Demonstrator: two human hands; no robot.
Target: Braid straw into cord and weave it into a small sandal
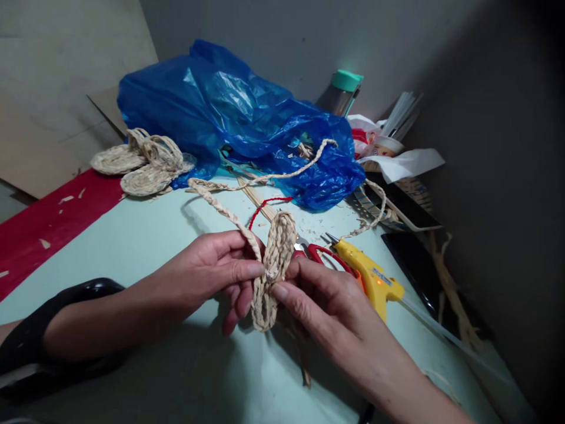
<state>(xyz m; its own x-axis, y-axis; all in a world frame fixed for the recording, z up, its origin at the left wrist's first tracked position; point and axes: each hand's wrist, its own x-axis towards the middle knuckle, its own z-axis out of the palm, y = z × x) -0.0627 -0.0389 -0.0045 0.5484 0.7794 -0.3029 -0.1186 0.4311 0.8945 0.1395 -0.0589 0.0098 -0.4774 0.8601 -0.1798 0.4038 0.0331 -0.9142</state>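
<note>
Between both hands is a small oval sole of coiled, braided straw [281,244], held upright over the table. My left hand [220,271] pinches its left side, thumb pressed on the braid. On the right side, my right hand [326,300] grips it with thumb and fingers. A long straw braid [225,211] runs from the sole up over the left fingers and back toward the blue bag. Behind the right hand lie red-handled scissors [324,254], partly hidden. Just right of them a yellow glue gun [368,274] rests with a clear glue stick in its back.
A blue plastic bag [212,100] fills the back of the table. Finished-looking straw slippers [152,168] sit at the back left near a red strip [66,215]. A dark phone [410,265], a green-lidded bottle [344,94] and a red cord [267,203] are also there.
</note>
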